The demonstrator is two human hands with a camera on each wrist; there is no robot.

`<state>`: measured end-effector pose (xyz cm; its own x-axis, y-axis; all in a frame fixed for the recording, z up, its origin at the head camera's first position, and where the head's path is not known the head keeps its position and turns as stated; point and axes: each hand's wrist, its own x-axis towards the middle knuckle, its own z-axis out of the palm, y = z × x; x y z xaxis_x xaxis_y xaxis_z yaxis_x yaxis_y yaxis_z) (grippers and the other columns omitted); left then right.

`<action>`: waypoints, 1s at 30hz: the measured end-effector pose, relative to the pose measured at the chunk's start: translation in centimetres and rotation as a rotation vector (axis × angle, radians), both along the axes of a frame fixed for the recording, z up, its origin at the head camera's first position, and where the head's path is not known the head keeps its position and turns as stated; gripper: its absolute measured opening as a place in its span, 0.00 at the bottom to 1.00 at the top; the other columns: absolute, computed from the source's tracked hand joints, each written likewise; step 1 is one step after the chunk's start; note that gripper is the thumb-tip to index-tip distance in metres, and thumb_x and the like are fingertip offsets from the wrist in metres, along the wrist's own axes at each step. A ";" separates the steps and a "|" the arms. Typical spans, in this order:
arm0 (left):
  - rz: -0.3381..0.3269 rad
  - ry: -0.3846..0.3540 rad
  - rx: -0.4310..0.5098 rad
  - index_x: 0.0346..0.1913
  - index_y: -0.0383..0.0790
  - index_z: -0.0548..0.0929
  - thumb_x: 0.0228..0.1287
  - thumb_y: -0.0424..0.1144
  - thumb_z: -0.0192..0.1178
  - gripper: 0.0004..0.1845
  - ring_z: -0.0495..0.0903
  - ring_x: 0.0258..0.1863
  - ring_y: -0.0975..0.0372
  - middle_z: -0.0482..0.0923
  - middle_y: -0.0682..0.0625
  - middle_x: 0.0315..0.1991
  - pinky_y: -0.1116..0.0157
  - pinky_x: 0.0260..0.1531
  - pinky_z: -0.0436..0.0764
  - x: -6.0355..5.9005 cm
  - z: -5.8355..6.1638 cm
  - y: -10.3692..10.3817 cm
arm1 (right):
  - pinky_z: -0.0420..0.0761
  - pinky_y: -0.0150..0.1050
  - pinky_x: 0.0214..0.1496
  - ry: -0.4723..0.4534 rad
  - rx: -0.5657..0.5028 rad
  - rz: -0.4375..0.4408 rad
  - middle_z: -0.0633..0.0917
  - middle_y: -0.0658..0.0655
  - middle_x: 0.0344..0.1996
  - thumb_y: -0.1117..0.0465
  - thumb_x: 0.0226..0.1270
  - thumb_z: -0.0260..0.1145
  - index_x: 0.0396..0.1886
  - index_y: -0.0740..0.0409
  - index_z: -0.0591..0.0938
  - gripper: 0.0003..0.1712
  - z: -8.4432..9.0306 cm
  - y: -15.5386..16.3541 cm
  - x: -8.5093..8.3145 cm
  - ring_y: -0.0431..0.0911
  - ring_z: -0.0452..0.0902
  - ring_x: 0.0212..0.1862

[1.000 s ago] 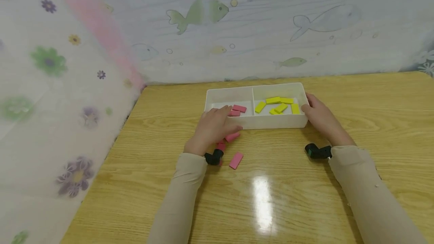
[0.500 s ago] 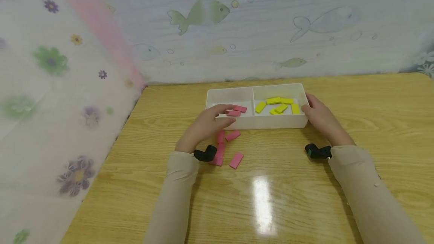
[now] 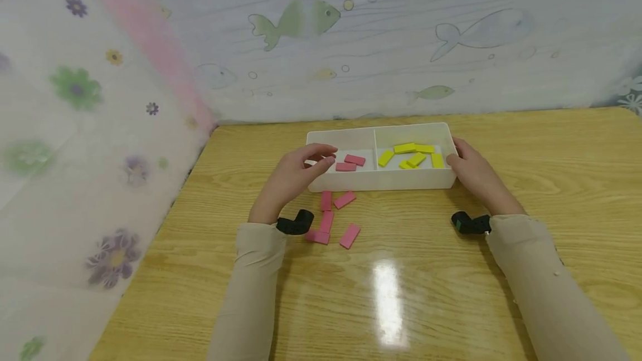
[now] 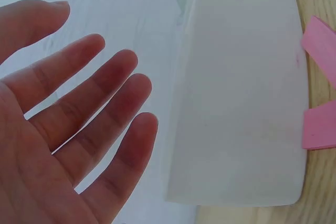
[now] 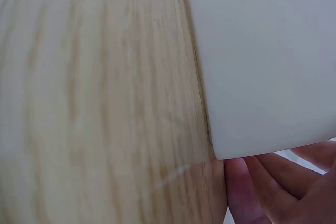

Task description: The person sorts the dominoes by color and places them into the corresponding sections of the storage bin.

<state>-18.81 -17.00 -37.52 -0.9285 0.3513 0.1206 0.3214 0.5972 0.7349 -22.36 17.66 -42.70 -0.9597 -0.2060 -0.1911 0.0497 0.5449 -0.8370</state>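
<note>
Two-compartment white plastic tray (image 3: 381, 183) standing on the pale wooden counter (image 3: 526, 183), near its far edge. The right compartment holds six or so flat yellow rectangular tiles (image 3: 412, 156); no yellow tile lies outside it. The left compartment holds two flat pink rectangular tiles (image 3: 351, 162). Five more loose pink tiles (image 3: 333, 216) lie on the counter just before the tray's near wall, close together and some touching. Judged from this layout, the yellow sorting looks finished and the pink sorting is under halfway, with five pieces left to lift in.

The left hand (image 3: 296, 177) hovers over the tray's left end, its fingers (image 4: 100, 103) spread, relaxed and holding nothing, as the left wrist view confirms. The right hand (image 3: 473, 174) rests against the tray's right end wall, fingers (image 5: 252, 192) lying loosely on the wall's lower corner, steadying rather than gripping.

Open room: bare counter lies wide to the right of the tray and toward the viewer. A floral curtain (image 3: 90, 155) hangs close along the counter's left edge, and a fish-patterned sheet (image 3: 401, 43) closes off the far edge just behind the tray, so movement is tighter on those two sides.
</note>
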 end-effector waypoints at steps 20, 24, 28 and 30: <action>-0.068 -0.070 -0.180 0.50 0.61 0.76 0.60 0.58 0.49 0.17 0.74 0.38 0.69 0.76 0.63 0.40 0.65 0.39 0.73 2.7 0.4 0.7 | 0.48 0.61 0.60 -0.011 0.017 0.012 0.46 0.59 0.69 0.51 0.68 0.34 0.70 0.49 0.37 0.34 0.1 0.2 -0.1 0.58 0.42 0.67; -0.110 -0.087 -0.249 0.53 0.54 0.74 0.62 0.54 0.50 0.19 0.73 0.38 0.70 0.75 0.62 0.41 0.66 0.39 0.73 3.2 -0.5 0.9 | 0.48 0.60 0.61 -0.020 0.013 0.014 0.45 0.59 0.69 0.51 0.68 0.35 0.70 0.49 0.37 0.34 -0.1 0.1 -0.2 0.58 0.41 0.67; -0.143 -0.075 -0.310 0.57 0.52 0.71 0.63 0.52 0.50 0.21 0.72 0.37 0.70 0.73 0.62 0.40 0.68 0.36 0.74 3.5 -1.1 1.3 | 0.48 0.61 0.60 -0.021 0.015 0.006 0.45 0.59 0.69 0.50 0.68 0.34 0.70 0.49 0.36 0.34 0.0 0.1 -0.1 0.58 0.41 0.67; -0.158 -0.075 -0.331 0.57 0.51 0.70 0.63 0.52 0.50 0.21 0.73 0.35 0.70 0.73 0.61 0.39 0.68 0.35 0.73 3.7 -1.3 1.6 | 0.48 0.61 0.60 -0.017 0.013 0.007 0.46 0.58 0.69 0.50 0.68 0.34 0.70 0.48 0.37 0.34 0.0 0.0 -0.1 0.58 0.42 0.67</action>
